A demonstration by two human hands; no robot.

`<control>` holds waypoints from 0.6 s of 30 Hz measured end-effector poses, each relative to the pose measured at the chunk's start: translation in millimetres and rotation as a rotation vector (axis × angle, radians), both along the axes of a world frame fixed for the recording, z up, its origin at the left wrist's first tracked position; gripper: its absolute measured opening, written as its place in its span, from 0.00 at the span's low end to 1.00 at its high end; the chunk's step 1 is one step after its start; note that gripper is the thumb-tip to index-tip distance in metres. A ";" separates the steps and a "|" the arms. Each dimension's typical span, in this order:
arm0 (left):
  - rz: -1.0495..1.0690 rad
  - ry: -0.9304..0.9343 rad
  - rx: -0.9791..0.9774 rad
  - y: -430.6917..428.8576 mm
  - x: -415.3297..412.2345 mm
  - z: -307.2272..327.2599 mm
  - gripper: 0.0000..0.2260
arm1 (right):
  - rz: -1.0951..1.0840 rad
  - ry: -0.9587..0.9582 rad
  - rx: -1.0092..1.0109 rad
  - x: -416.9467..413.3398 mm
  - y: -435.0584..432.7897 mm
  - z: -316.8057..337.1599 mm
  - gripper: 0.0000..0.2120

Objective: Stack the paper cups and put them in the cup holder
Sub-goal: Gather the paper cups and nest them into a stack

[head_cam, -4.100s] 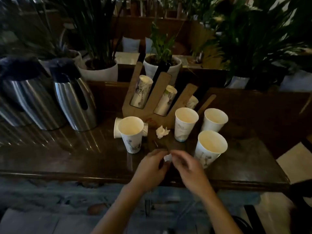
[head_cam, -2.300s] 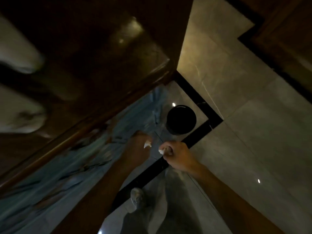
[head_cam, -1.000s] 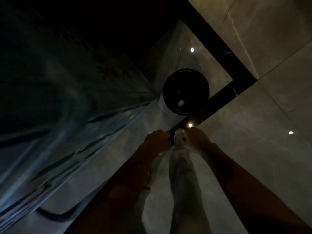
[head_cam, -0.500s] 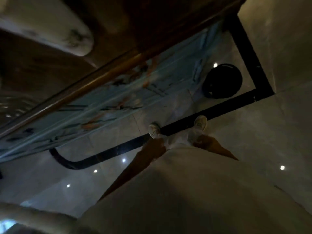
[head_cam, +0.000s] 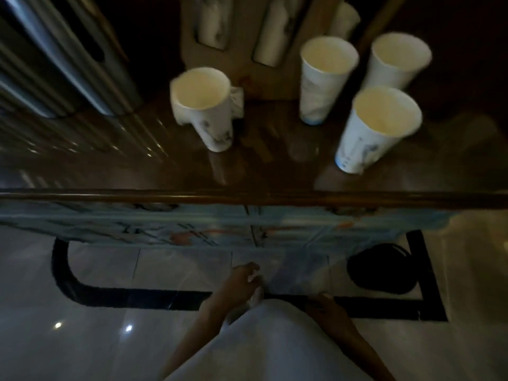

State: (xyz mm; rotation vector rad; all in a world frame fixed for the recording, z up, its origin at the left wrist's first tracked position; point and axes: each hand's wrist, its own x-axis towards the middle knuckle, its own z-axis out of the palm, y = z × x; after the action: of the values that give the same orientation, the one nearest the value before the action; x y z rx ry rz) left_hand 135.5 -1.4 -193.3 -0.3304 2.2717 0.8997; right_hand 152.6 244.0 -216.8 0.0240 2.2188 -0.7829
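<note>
Three paper cups stand upright on the dark table: one in the middle [head_cam: 324, 78], one at far right [head_cam: 395, 61], one nearer at right [head_cam: 376, 127]. A fourth upright cup [head_cam: 203, 105] stands at left, with another cup [head_cam: 237, 101] lying on its side behind it. The wooden cup holder [head_cam: 242, 50] at the top edge has cups in its slots [head_cam: 211, 23]. My left hand [head_cam: 242, 281] hangs below the table edge over the floor, fingers curled. My right hand [head_cam: 327, 306] is low too, dark and partly hidden by my shirt. Neither touches a cup.
Steel thermos jugs [head_cam: 55, 50] fill the table's left side. The table's front edge [head_cam: 247, 196] runs across the middle of the view. A black round bin [head_cam: 382, 268] sits on the tiled floor at right, below the table.
The view swung down to the floor and bin and has come back up to the table. The crumpled paper beside the holder and the scraps in my fingers are gone. My hands have dropped below the table edge.
</note>
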 end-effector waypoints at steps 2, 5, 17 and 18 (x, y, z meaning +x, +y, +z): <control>0.051 0.147 0.007 -19.1 -4.0 24.2 0.17 | -0.036 0.087 -0.080 -18.5 -15.7 17.3 0.08; 0.141 0.430 0.109 -44.5 -8.9 71.1 0.12 | -0.078 0.124 -0.290 -53.7 -49.3 62.7 0.12; 0.724 1.141 0.134 -70.8 -139.3 178.3 0.46 | -0.220 0.779 -0.743 -204.7 -135.7 211.1 0.10; 0.718 1.142 0.144 -71.3 -148.0 179.2 0.47 | -0.203 0.801 -0.735 -216.4 -139.4 215.0 0.11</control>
State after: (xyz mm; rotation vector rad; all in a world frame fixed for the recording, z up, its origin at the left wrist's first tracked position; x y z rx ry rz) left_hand -12.5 -72.7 -14.1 -0.7251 3.1141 1.9893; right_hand -63.7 104.6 -1.9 -0.5099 2.4954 -1.9418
